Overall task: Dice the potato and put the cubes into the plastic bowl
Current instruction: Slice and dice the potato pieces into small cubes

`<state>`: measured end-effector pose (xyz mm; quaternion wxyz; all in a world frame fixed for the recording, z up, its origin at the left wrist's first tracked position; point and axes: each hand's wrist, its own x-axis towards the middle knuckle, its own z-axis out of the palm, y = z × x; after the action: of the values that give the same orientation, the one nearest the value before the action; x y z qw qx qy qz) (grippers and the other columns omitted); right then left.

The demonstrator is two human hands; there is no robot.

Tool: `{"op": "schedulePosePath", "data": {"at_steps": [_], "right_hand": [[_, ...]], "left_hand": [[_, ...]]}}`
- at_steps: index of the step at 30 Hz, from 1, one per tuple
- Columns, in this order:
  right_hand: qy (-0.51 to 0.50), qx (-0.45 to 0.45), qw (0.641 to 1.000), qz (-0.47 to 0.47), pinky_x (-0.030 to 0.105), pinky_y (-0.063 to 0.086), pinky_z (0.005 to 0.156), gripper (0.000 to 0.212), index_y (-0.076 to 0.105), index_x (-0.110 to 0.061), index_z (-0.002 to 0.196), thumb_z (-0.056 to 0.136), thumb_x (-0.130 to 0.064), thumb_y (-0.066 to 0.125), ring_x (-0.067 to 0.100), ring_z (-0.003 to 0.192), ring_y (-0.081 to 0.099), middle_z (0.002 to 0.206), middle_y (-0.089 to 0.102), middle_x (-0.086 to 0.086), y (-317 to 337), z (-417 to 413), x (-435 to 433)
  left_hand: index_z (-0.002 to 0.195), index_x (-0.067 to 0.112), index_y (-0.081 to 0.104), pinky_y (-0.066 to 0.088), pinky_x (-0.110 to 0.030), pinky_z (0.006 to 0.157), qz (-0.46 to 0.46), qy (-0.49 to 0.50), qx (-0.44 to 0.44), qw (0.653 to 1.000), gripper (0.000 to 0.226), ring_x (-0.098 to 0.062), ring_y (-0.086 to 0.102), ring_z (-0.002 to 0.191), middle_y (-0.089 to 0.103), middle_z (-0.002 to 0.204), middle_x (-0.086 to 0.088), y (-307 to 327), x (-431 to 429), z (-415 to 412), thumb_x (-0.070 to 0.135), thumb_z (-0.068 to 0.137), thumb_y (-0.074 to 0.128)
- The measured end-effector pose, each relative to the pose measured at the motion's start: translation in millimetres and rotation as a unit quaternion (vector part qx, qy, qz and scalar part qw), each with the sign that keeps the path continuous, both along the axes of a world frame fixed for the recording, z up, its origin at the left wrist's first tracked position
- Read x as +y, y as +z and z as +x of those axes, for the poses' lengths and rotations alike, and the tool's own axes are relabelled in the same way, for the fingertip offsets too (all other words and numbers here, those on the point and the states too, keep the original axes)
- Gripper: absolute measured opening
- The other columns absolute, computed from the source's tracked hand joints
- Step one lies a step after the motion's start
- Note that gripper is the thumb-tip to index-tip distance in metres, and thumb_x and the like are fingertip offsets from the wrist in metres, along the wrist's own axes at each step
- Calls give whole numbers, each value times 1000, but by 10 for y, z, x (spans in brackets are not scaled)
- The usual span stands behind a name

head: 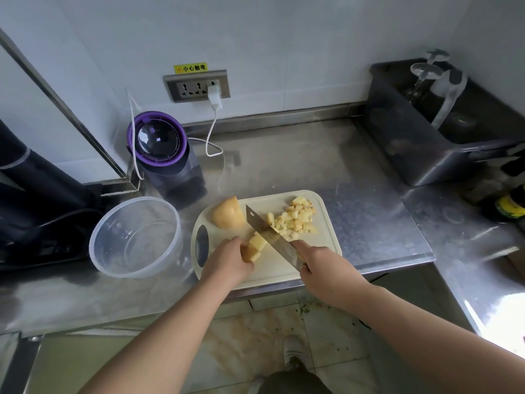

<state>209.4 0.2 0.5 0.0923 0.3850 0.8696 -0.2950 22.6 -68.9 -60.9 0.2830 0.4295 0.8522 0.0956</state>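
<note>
On the cream cutting board [326, 223] my left hand [227, 260] holds down a bundle of yellow potato strips [255, 247]. My right hand [321, 265] grips the handle of a cleaver [267, 228], whose blade rests across the strips' far end. A heap of cut potato cubes [297, 218] lies on the board's far right. An uncut potato half [228, 213] sits at the board's far left corner. The clear plastic bowl [136, 237] stands to the left of the board with nothing visible inside.
A purple-lidded blender [164, 155] stands behind the bowl, its white cable running to a wall socket [199, 86]. A black appliance [37, 200] fills the left edge. A steel bin [443, 132] with glassware sits far right. Bottles [511, 200] stand at the right edge.
</note>
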Motion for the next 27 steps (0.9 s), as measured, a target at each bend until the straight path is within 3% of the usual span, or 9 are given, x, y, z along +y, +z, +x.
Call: {"op": "schedulePosePath", "data": {"at_steps": [4, 8, 16, 27], "right_hand": [[30, -22, 999, 23, 30, 39, 52, 50, 32, -24, 142, 96, -6, 36, 23, 69, 55, 83, 52, 1, 0, -78, -80], [48, -50, 997, 38, 35, 48, 58, 50, 32, -24, 140, 94, -3, 37, 27, 72, 61, 79, 54, 4, 11, -132, -107], [59, -76, 994, 52, 32, 46, 57, 55, 28, -24, 144, 94, -2, 37, 24, 70, 60, 70, 48, 0, 18, -137, -121], [77, -90, 991, 59, 35, 52, 63, 58, 27, -22, 143, 92, 2, 41, 23, 70, 61, 72, 49, 1, 12, -147, -152]], "left_hand": [[115, 18, 60, 42, -24, 86, 46, 23, 45, 998, 30, -18, 60, 102, 61, 112, 1, -21, 13, 48, 25, 86, 62], [115, 19, 62, 35, -28, 98, 57, 19, 85, 995, 28, -16, 60, 103, 61, 111, 1, -19, 31, 67, 26, 87, 60], [112, 15, 65, 31, -20, 84, 60, 95, -55, 992, 30, -20, 59, 105, 67, 104, 0, 12, 7, 20, 36, 94, 55], [104, 13, 67, 37, -23, 80, 48, 91, -54, 993, 33, -23, 62, 99, 70, 99, -3, -10, 16, 0, 42, 93, 55]]}}
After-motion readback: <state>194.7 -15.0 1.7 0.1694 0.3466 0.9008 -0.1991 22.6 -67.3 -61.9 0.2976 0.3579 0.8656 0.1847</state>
